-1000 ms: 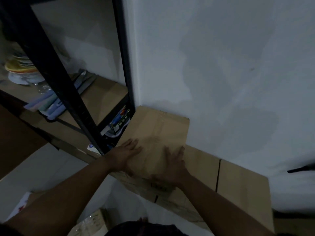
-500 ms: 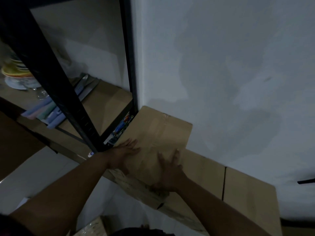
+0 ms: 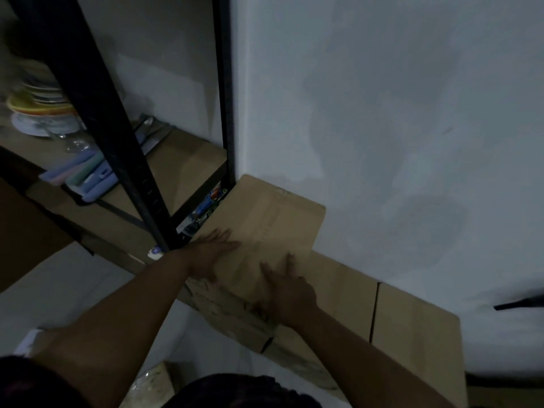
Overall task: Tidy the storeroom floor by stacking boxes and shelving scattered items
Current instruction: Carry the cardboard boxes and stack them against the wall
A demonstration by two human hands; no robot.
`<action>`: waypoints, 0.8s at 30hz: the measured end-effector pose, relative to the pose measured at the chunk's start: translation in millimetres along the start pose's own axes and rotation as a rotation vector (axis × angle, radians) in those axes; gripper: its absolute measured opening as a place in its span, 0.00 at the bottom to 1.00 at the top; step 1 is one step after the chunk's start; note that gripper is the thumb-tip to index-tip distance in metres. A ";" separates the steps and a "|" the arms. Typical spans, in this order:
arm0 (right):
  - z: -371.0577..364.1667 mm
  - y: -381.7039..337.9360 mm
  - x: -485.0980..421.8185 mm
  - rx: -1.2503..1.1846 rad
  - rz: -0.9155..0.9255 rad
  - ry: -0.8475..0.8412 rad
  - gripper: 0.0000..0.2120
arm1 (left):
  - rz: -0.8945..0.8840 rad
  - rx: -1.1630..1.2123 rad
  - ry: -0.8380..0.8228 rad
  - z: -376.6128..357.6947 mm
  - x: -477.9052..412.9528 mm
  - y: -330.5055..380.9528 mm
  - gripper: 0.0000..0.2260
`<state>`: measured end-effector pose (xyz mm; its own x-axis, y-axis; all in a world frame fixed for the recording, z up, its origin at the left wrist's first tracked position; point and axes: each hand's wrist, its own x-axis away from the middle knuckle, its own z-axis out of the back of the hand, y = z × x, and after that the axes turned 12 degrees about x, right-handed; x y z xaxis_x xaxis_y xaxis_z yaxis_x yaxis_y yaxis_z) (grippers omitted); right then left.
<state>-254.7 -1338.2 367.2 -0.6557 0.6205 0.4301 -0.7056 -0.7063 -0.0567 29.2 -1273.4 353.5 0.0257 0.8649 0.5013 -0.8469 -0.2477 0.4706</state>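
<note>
Keeping our left hand (image 3: 212, 251) and right hand (image 3: 290, 290) flat and open on the unmoved small brown cardboard box (image 3: 273, 222), we judge it stacked.

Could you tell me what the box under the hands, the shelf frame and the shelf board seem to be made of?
The box: matt brown cardboard, judging by its folded edges and taped top seam. The shelf frame: probably black painted metal, a slim upright with what look like slots. The shelf board: flat dull brown, perhaps fibreboard or wood; the dim light leaves it open.
</note>
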 end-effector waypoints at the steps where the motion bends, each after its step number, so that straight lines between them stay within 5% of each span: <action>1: -4.7 -1.1 5.6 -0.018 0.002 0.024 0.48 | 0.006 0.019 0.027 -2.7 4.5 1.7 0.51; 6: -25.3 5.0 26.5 -0.047 0.054 0.089 0.42 | 0.029 0.136 0.310 -31.7 35.2 12.9 0.40; 12: -29.5 38.1 51.6 0.068 0.193 0.128 0.33 | 0.064 0.324 0.784 -105.3 75.4 52.7 0.13; 24: -71.0 83.2 119.9 0.213 0.283 0.050 0.22 | 0.473 0.664 0.920 -275.3 211.7 150.8 0.10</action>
<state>-411.1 -1298.4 350.1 -0.8332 0.4027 0.3789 -0.4261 -0.9044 0.0242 -239.3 -1007.4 330.7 -0.8223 0.5487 0.1508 -0.2294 -0.5622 0.7945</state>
